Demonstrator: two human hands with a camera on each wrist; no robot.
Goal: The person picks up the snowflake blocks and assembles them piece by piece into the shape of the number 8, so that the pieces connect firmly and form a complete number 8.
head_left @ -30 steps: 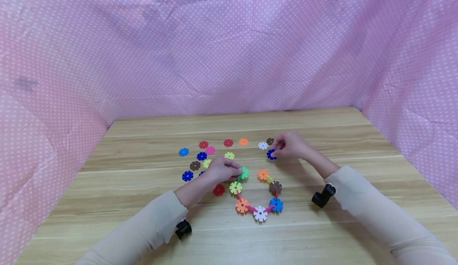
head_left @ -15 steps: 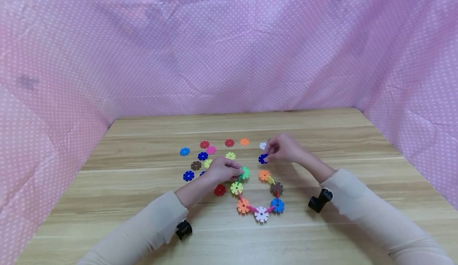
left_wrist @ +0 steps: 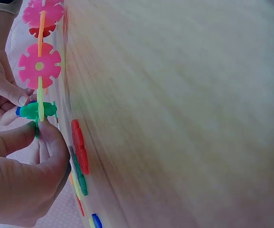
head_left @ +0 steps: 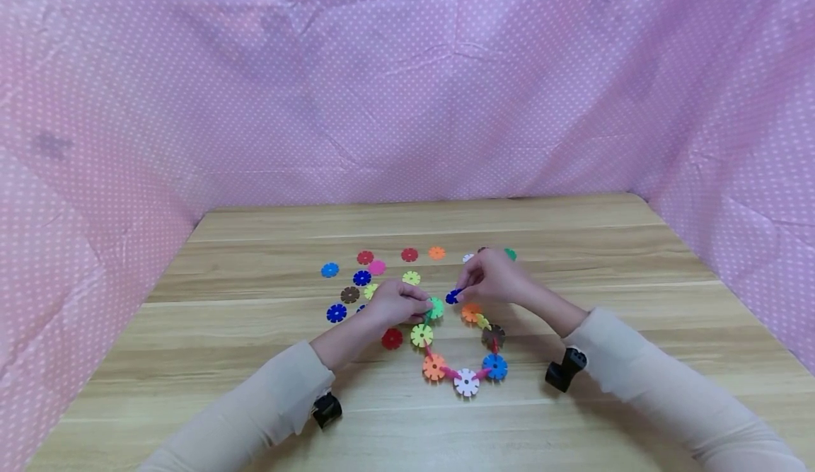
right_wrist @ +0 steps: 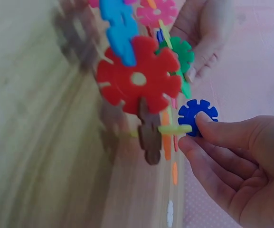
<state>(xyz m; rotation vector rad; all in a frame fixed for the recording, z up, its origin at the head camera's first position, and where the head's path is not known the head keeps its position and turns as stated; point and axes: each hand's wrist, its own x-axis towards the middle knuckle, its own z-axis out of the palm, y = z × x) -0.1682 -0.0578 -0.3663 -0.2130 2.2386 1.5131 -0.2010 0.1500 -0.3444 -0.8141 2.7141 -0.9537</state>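
Note:
Notched plastic discs are slotted together into a horseshoe-shaped chain; an orange disc (head_left: 434, 367), a white disc (head_left: 467, 383) and a blue disc (head_left: 495, 367) form its near side. My left hand (head_left: 400, 303) pinches the green disc (head_left: 436, 308) at the chain's left end between thumb and fingers. Pinched in my right hand (head_left: 493, 276) is a dark blue disc (right_wrist: 197, 114), held in the gap between the green end and the orange end disc (head_left: 471, 313). In the right wrist view a red disc (right_wrist: 137, 76) and a brown disc (right_wrist: 149, 137) of the chain stand nearest.
Several loose discs lie on the wooden table (head_left: 255, 359) left of and behind the chain, among them a red disc (head_left: 391, 339) and a dark blue one (head_left: 337, 313). A dark green disc (head_left: 511, 253) lies behind my right hand. Pink dotted cloth (head_left: 407, 104) surrounds the table.
My right hand has carried the dark blue disc left and nearer, from beside the loose white disc to close by the green end; the disc now looks more edge-on. My left hand has stayed put.

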